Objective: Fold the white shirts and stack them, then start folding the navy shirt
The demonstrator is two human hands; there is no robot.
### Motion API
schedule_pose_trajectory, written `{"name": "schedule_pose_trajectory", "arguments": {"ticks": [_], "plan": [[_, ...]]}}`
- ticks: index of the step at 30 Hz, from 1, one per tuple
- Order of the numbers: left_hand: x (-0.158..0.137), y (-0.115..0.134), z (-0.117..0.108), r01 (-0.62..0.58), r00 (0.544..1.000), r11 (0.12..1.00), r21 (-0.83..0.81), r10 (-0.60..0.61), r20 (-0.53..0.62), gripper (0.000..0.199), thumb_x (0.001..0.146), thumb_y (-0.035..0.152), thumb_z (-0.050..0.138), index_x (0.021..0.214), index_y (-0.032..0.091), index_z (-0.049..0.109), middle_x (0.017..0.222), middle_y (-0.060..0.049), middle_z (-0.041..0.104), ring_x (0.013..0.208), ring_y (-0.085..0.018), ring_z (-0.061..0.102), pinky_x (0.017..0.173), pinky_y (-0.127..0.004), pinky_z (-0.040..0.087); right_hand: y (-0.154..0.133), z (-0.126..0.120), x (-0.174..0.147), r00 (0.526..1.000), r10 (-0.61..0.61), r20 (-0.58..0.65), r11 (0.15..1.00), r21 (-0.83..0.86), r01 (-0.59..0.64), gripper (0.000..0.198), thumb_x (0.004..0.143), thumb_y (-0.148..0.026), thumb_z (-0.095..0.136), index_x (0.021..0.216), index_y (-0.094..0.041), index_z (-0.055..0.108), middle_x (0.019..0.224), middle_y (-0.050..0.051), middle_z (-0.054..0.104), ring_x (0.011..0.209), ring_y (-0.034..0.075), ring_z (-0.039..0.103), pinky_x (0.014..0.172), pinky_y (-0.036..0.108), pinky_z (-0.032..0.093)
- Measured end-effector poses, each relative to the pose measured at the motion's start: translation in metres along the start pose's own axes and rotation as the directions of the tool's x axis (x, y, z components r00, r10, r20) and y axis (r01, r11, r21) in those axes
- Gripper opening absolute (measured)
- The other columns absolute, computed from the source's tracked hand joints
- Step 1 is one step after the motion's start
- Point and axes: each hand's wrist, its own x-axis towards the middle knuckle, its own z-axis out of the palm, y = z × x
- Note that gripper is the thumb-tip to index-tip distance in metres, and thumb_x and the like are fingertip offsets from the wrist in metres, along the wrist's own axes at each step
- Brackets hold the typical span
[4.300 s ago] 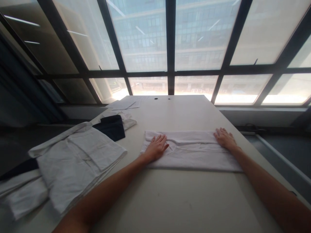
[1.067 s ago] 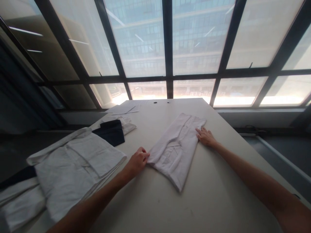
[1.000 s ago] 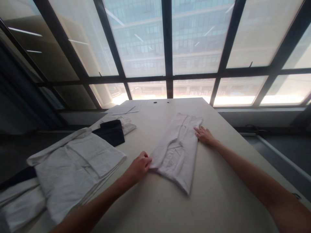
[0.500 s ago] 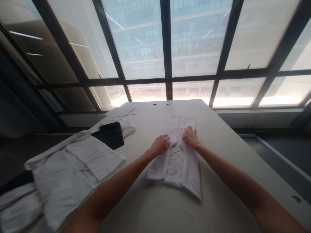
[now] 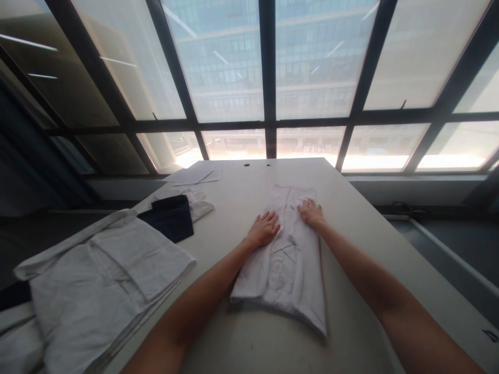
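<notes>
A folded white garment [image 5: 278,275], long and narrow with buttons showing near its lower half, lies flat on the white table [image 5: 362,311]. My left hand [image 5: 265,228] rests on its left edge, fingers stretched out and lying flat on the cloth. On the right side of the same garment lies my right hand [image 5: 311,212], its fingers extended over the fabric. Neither hand grips the cloth. The underside of the garment is hidden.
To the left are a large folded white cloth [image 5: 101,280], a dark navy cloth [image 5: 171,217] and a crumpled white cloth [image 5: 201,204]. Sheets of paper [image 5: 195,175] lie at the far left of the table. Tall windows [image 5: 230,67] stand beyond the far edge.
My fingers have spread flatter on the garment, and my right hand has shifted slightly outward and up. The garment stays in place; the view has moved a little.
</notes>
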Motion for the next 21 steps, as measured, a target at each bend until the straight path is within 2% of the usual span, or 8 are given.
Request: {"name": "schedule_pose_trajectory", "arguments": {"ticks": [4, 7, 10, 13, 17, 21], "plan": [[0.000, 0.002, -0.002, 0.002, 1.000, 1.000, 0.000, -0.002, -0.015, 0.050, 0.107, 0.042, 0.036, 0.153, 0.023, 0.044, 0.164, -0.012, 0.035, 0.152, -0.032, 0.028, 0.120, -0.059, 0.024, -0.013, 0.005, -0.019, 0.997, -0.047, -0.054, 0.999, -0.018, 0.047, 0.061, 0.106, -0.037, 0.021, 0.160, -0.011, 0.029, 0.166, 0.023, 0.024, 0.153, 0.033, 0.018, 0.119, 0.061, 0.015], [-0.003, 0.006, -0.006, -0.027, 0.999, 0.999, 0.018, 0.027, -0.022, 0.048, 0.107, 0.037, 0.036, 0.151, 0.021, 0.046, 0.162, -0.012, 0.038, 0.151, -0.032, 0.030, 0.122, -0.062, 0.018, -0.028, 0.013, -0.049, 0.989, -0.111, -0.096, 0.994, 0.000, 0.112, 0.062, 0.105, -0.037, 0.026, 0.159, -0.007, 0.031, 0.166, 0.023, 0.025, 0.154, 0.033, 0.019, 0.121, 0.058, 0.014], [-0.015, 0.014, -0.010, -0.143, 0.988, 0.990, -0.003, 0.143, 0.051, 0.050, 0.108, 0.036, 0.030, 0.153, 0.018, 0.043, 0.162, -0.013, 0.037, 0.152, -0.030, 0.028, 0.122, -0.063, 0.016, -0.042, 0.020, -0.086, 0.979, -0.190, -0.079, 0.980, 0.037, 0.193, 0.062, 0.104, -0.036, 0.030, 0.157, -0.003, 0.034, 0.165, 0.023, 0.028, 0.154, 0.033, 0.020, 0.122, 0.055, 0.016], [-0.036, 0.022, -0.013, -0.245, 0.961, 0.968, -0.056, 0.250, 0.119, 0.058, 0.109, 0.045, 0.028, 0.159, 0.015, 0.032, 0.165, -0.016, 0.030, 0.154, -0.028, 0.023, 0.123, -0.056, 0.019, -0.049, 0.023, -0.126, 0.957, -0.290, -0.022, 0.954, 0.072, 0.290, 0.062, 0.104, -0.031, 0.030, 0.156, 0.003, 0.033, 0.163, 0.026, 0.028, 0.155, 0.032, 0.019, 0.124, 0.050, 0.015], [-0.072, 0.019, -0.021, -0.347, 0.920, 0.930, -0.123, 0.363, 0.150, 0.064, 0.108, 0.051, 0.033, 0.162, 0.018, 0.024, 0.168, -0.015, 0.019, 0.156, -0.026, 0.016, 0.125, -0.050, 0.015, -0.040, 0.017, -0.177, 0.900, -0.436, 0.019, 0.885, 0.190, 0.425, 0.064, 0.104, -0.033, 0.033, 0.158, 0.002, 0.030, 0.165, 0.024, 0.024, 0.156, 0.029, 0.016, 0.126, 0.045, 0.016], [-0.112, 0.007, -0.035, -0.428, 0.869, 0.884, -0.186, 0.459, 0.184, 0.063, 0.107, 0.049, 0.040, 0.162, 0.022, 0.026, 0.168, -0.011, 0.018, 0.157, -0.027, 0.013, 0.127, -0.048, 0.010, -0.016, 0.005, -0.218, 0.800, -0.598, 0.041, 0.773, 0.292, 0.563, 0.062, 0.104, -0.037, 0.035, 0.159, -0.008, 0.034, 0.166, 0.015, 0.025, 0.156, 0.025, 0.017, 0.127, 0.045, 0.015]]}}
